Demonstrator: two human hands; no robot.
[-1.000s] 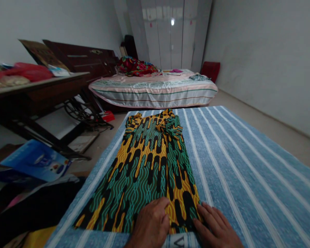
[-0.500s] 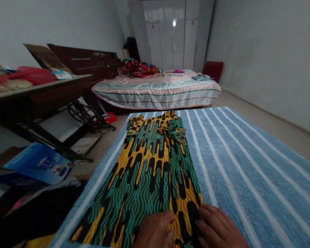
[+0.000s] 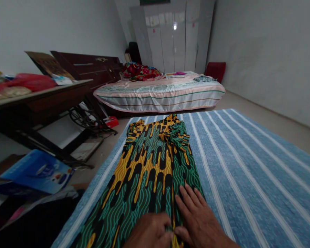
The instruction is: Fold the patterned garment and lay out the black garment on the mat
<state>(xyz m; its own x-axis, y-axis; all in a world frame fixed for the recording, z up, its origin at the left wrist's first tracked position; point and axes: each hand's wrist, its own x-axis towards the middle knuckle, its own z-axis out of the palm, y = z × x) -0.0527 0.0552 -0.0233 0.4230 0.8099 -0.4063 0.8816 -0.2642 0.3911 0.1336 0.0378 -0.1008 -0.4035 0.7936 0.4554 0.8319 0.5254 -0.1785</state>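
Note:
A green, yellow and black patterned dress point(image 3: 142, 168) lies lengthwise on a blue and white striped cloth, its ruffled sleeves at the far end. Its right part is folded inward, making a long straight edge down the middle. My left hand point(image 3: 151, 229), fingers curled in, grips the dress beside that folded edge, near the bottom of the view. Flat on the folded-over strip rests my right hand point(image 3: 196, 215), with fingers stretched toward the far end and its thumb close to my left hand. The dress's near end runs out of view.
The striped cloth point(image 3: 248, 165) spreads under the dress and far to the right. Beyond stands a bed point(image 3: 160, 94) with a red floral bundle point(image 3: 142, 71). To the left are a sewing-machine table point(image 3: 46, 91) and a blue box point(image 3: 38, 171).
My right hand has moved from the dress's right edge inward and farther up, and now lies flat on the folded strip. My left hand stays low by the fold. The view has tilted slightly up.

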